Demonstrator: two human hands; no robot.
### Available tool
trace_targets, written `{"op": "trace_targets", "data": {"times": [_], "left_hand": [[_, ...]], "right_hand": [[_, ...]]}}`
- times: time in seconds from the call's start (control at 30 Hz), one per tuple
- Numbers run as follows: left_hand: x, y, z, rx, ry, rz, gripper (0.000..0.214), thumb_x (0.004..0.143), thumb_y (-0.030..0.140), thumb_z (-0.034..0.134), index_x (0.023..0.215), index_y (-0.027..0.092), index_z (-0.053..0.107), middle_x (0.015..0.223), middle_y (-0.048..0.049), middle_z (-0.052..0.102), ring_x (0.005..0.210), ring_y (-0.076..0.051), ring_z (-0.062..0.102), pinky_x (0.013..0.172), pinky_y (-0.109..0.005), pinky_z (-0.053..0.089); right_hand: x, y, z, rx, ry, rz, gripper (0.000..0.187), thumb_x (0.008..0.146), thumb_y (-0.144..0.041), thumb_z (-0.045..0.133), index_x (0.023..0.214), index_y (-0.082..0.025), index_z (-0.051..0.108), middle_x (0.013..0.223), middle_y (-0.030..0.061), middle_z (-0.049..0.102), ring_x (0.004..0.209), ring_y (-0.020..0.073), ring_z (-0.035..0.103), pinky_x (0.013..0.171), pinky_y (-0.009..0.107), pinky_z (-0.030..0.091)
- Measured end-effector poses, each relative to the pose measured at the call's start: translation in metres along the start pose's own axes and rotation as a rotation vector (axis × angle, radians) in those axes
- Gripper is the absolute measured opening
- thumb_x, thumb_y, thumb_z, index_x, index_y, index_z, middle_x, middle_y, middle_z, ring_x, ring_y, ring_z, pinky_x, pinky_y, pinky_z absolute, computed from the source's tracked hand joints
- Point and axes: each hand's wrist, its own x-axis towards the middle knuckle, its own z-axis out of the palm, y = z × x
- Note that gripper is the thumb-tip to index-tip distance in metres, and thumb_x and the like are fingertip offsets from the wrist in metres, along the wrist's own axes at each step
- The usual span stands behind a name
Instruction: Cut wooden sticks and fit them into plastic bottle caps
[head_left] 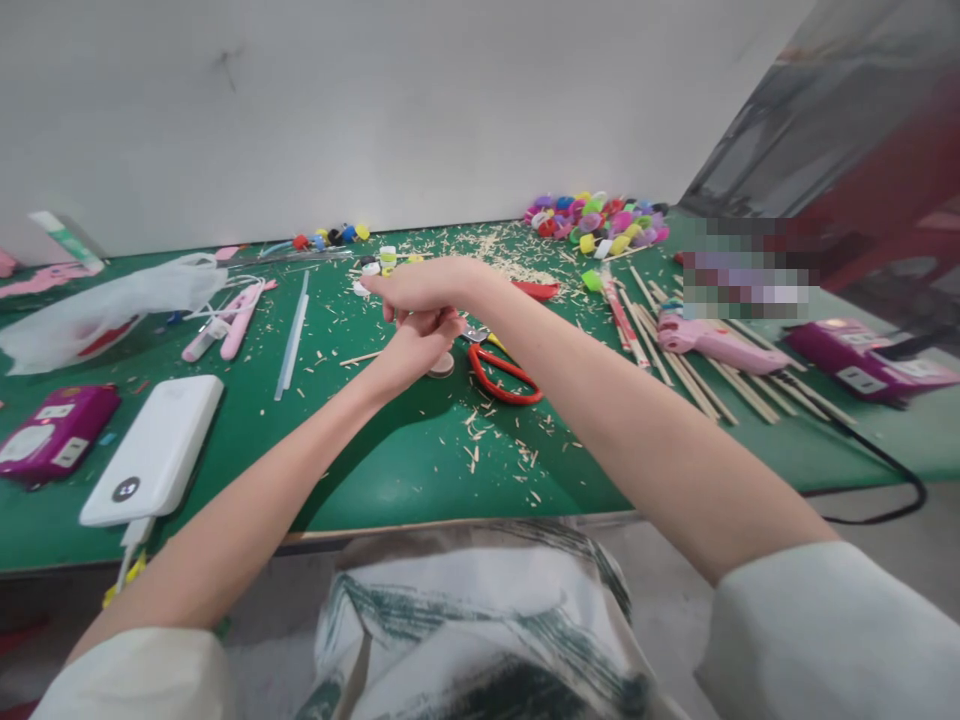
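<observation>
White power bank [154, 450], pink glue gun [712, 340]

free table strip [390, 480]; scissors [501, 378] beside left hand [414, 348]

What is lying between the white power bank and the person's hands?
A long clear stick lies on the green table between the white power bank and the left hand. The head view shows it.
</observation>
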Motion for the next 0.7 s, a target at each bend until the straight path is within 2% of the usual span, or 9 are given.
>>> {"op": "trace_targets", "data": {"times": [0.13,0.3,0.37,0.5,0.7], "left_hand": [[0.001,-0.003,0.001,-0.084,0.011,0.036,0.012,0.082,0.02,0.054,0.072,0.02,0.047,0.063,0.0036,0.039,0.058,-0.009,0.038,0.059,-0.026,0.038],[0.005,-0.009,0.006,-0.19,0.076,0.062,0.011,0.078,0.022,0.057,0.071,0.02,0.049,0.058,0.0051,0.04,0.052,-0.008,0.035,0.053,-0.026,0.033],[0.007,-0.011,0.009,-0.116,0.12,0.034,0.015,0.078,0.022,0.057,0.066,0.02,0.049,0.056,0.0044,0.042,0.051,-0.008,0.037,0.053,-0.027,0.034],[0.015,-0.019,0.011,0.107,0.18,-0.017,0.026,0.079,0.021,0.054,0.055,0.021,0.045,0.052,0.0007,0.045,0.058,-0.013,0.048,0.06,-0.03,0.039],[0.024,-0.025,0.008,0.144,0.106,0.004,0.016,0.074,0.018,0.058,0.06,0.022,0.051,0.052,-0.0001,0.047,0.073,-0.018,0.055,0.065,-0.03,0.043]], "right_hand": [[0.017,0.01,0.0,0.228,0.091,-0.102,0.027,0.068,-0.031,0.074,0.055,-0.019,0.054,0.042,-0.0043,0.036,0.053,0.0153,0.051,0.052,0.026,0.042],[0.028,0.021,0.0,0.437,0.031,-0.109,0.032,0.069,-0.027,0.075,0.053,-0.02,0.048,0.044,-0.0051,0.033,0.054,0.0138,0.053,0.056,0.026,0.045],[0.026,0.023,0.0,0.383,0.043,-0.106,0.033,0.068,-0.028,0.075,0.051,-0.021,0.047,0.045,-0.004,0.035,0.056,0.0146,0.053,0.056,0.026,0.045],[0.019,0.024,0.0,0.268,0.146,-0.109,0.034,0.068,-0.027,0.074,0.049,-0.021,0.047,0.047,-0.0011,0.039,0.063,0.0185,0.055,0.058,0.028,0.045],[0.004,0.018,-0.002,0.035,0.134,-0.158,0.031,0.068,-0.012,0.071,0.049,-0.019,0.047,0.052,0.0014,0.04,0.072,0.0205,0.056,0.06,0.028,0.043]]}}
